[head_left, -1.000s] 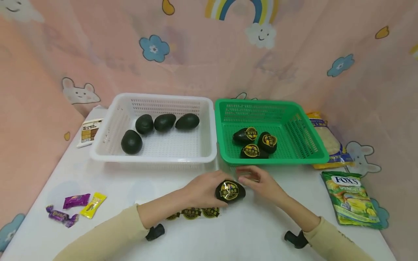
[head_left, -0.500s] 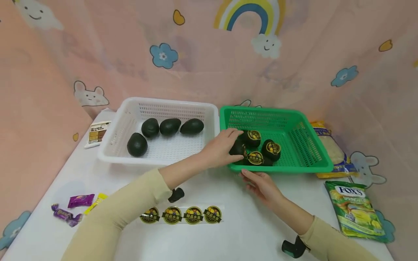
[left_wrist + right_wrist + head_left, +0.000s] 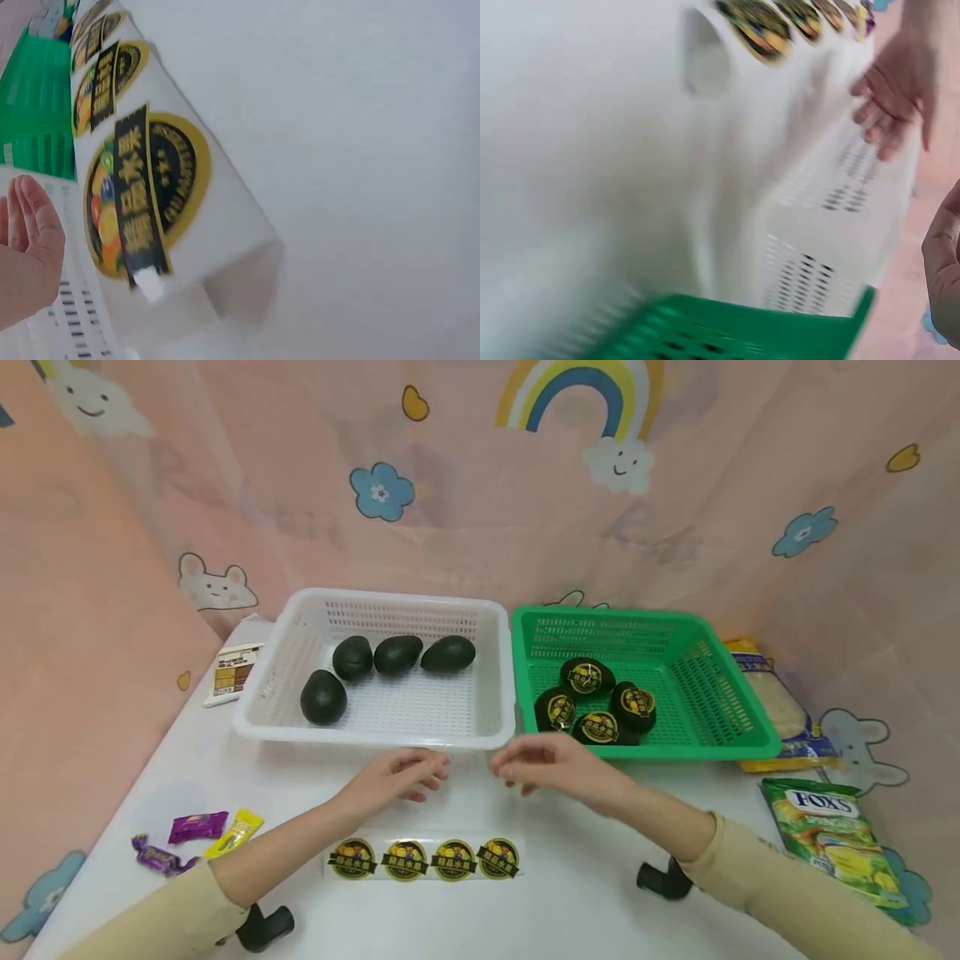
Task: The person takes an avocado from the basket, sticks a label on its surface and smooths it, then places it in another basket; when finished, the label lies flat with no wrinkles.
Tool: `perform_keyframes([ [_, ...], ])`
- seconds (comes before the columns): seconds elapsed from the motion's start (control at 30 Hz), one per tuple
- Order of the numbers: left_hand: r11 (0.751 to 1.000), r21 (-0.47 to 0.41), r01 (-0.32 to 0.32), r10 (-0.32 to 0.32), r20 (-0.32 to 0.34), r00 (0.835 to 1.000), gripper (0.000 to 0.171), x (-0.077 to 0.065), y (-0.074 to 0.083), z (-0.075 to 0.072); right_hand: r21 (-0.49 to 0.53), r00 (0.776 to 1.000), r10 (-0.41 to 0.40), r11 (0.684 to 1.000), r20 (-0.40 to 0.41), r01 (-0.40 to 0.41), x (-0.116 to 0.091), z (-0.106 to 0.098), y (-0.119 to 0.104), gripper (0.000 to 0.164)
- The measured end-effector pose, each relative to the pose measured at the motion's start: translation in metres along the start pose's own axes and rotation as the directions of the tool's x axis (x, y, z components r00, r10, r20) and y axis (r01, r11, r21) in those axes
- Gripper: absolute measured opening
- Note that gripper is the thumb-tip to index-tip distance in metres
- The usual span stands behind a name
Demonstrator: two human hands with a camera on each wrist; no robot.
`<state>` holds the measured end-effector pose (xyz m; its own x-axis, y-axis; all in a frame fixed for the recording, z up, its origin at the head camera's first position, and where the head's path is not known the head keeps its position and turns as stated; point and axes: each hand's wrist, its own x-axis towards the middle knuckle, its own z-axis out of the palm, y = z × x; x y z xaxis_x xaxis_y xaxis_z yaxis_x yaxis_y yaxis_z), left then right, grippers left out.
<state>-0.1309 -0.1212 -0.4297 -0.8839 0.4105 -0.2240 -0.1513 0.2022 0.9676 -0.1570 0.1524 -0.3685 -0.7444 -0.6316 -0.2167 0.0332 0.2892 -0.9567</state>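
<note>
My left hand (image 3: 397, 777) hovers just in front of the white basket (image 3: 360, 737), fingers relaxed and holding nothing. Close to it, my right hand (image 3: 562, 768) is held before the near left corner of the green basket (image 3: 697, 750), also with nothing in it. Several dark avocados with black-and-gold stickers (image 3: 600, 727) lie together in the green basket. Plain dark avocados (image 3: 324, 697), several of them, sit in the white basket. A clear strip of round fruit stickers (image 3: 405, 860) lies on the table below the hands; the left wrist view shows its stickers (image 3: 146, 199) up close.
Wrapped candies (image 3: 198, 827) lie at the left. A white packet (image 3: 232, 672) stands beside the white basket. On the right are a green FOX'S bag (image 3: 832, 835) and a yellow-and-blue bag (image 3: 780, 702). A printed pink curtain (image 3: 465, 535) hangs behind the baskets.
The stickered avocado in my left hand was carried into the green basket and let go there, at the left front. The left hand has drawn back left; the right hand moved slightly left.
</note>
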Motion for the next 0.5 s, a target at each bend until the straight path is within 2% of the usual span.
perform_keyframes([
  [0.1, 0.987, -0.142, 0.072, -0.085, -0.092, 0.992, 0.057, -0.002, -0.004, -0.015, -0.158, 0.991, -0.102, 0.981, 0.088, 0.115, 0.051, -0.01, -0.047, 0.027],
  [0.17, 0.973, -0.209, 0.095, -0.12, -0.11, 0.987, 0.058, -0.001, -0.005, -0.019, -0.251, 0.989, -0.084, 0.961, 0.12, 0.112, 0.092, -0.02, -0.074, 0.027],
  [0.23, 0.962, -0.253, 0.105, -0.135, -0.104, 0.985, 0.056, -0.002, -0.004, -0.019, -0.377, 0.992, -0.006, 0.925, 0.123, 0.053, 0.133, -0.031, -0.09, 0.03],
  [0.3, 0.956, -0.272, 0.113, -0.144, -0.094, 0.985, 0.053, -0.002, -0.004, -0.019, -0.52, 0.991, 0.114, 0.852, 0.07, -0.062, 0.169, -0.039, -0.097, 0.034],
  [0.4, 0.954, -0.272, 0.125, -0.153, -0.083, 0.985, 0.051, -0.005, -0.002, -0.018, -0.66, 0.961, 0.271, 0.714, -0.046, -0.233, 0.206, -0.044, -0.091, 0.039],
  [0.47, 0.955, -0.268, 0.132, -0.156, -0.074, 0.985, 0.051, -0.006, -0.001, -0.019, -0.726, 0.951, 0.296, 0.635, -0.089, -0.265, 0.221, -0.04, -0.08, 0.036],
  [0.5, 0.954, -0.266, 0.135, -0.158, -0.069, 0.985, 0.051, -0.006, 0.0, -0.02, -0.75, 0.956, 0.279, 0.613, -0.088, -0.248, 0.227, -0.037, -0.074, 0.033],
])
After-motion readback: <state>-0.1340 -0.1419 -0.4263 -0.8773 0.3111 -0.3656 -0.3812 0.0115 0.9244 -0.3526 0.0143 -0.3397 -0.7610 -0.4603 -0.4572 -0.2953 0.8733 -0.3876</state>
